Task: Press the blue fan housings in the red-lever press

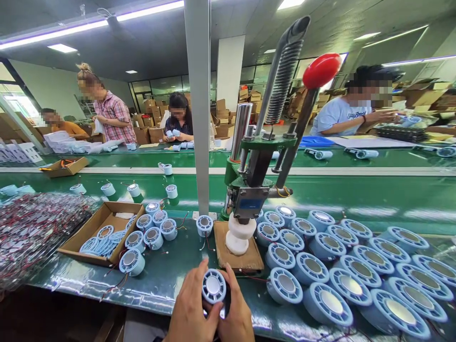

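Note:
Between my left hand [194,304] and my right hand [233,306] is a light-blue round housing [213,286], with a silver disc in the middle of its slotted ring face. Fingers of both hands are closed around its sides, the thumbs meeting at its lower edge. It is over the front of the green table, face towards me. Just beyond stands a hand press [251,199] with a red-knobbed lever [322,70]. Under its ram are white round blocks [237,243] on a cardboard-covered base [219,237]. Another housing [204,225] stands left of the press.
Rows of similar housings [342,266] fill the right side. A cardboard box [103,216] of blue rings [110,242] sits left, beside more housings and a heap of wired parts [39,232]. A grey post [199,104] rises behind. Several co-workers sit or stand across the green conveyor [320,185].

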The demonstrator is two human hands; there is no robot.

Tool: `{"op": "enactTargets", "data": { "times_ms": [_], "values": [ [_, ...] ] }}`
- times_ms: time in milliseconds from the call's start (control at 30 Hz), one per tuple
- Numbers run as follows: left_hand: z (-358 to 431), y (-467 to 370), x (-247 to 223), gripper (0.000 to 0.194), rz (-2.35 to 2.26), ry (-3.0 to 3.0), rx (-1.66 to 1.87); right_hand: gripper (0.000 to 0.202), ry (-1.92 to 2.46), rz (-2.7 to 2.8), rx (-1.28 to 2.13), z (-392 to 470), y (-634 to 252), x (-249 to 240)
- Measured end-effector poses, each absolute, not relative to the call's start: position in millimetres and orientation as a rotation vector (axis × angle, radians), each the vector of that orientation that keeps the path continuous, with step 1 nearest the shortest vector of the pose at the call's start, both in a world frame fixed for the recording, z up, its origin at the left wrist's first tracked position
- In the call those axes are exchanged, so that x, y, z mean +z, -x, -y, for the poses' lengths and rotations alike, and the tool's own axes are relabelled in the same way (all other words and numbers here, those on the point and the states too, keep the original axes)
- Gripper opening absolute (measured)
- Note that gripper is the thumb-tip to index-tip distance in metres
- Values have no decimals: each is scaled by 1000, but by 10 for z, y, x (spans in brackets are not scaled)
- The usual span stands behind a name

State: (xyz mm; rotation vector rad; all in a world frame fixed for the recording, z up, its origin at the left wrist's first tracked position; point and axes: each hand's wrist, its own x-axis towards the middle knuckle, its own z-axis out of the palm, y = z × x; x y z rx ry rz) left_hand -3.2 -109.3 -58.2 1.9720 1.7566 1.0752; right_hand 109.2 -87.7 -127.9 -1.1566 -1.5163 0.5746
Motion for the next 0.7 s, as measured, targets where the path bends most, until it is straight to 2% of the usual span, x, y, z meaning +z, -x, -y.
{"op": "enactTargets", "data": {
  "times_ms": [133,433,600,700],
  "values": [
    [1073,100,-501,85,-1739,-2032,939,62,1156,1514,559,875,-1095,-1269],
    [1074,35,-575,80,-1783,-1934,966,67,1157,1570,525,877,-1121,-1297],
    [1110,-82,-829,64,-1782,-1766,1142,54,1074,1838,383,816,-1254,-1320],
    [1099,-57,-908,58,-1694,-1728,1108,61,972,2096,312,738,-1498,-1083]
  ]
}}
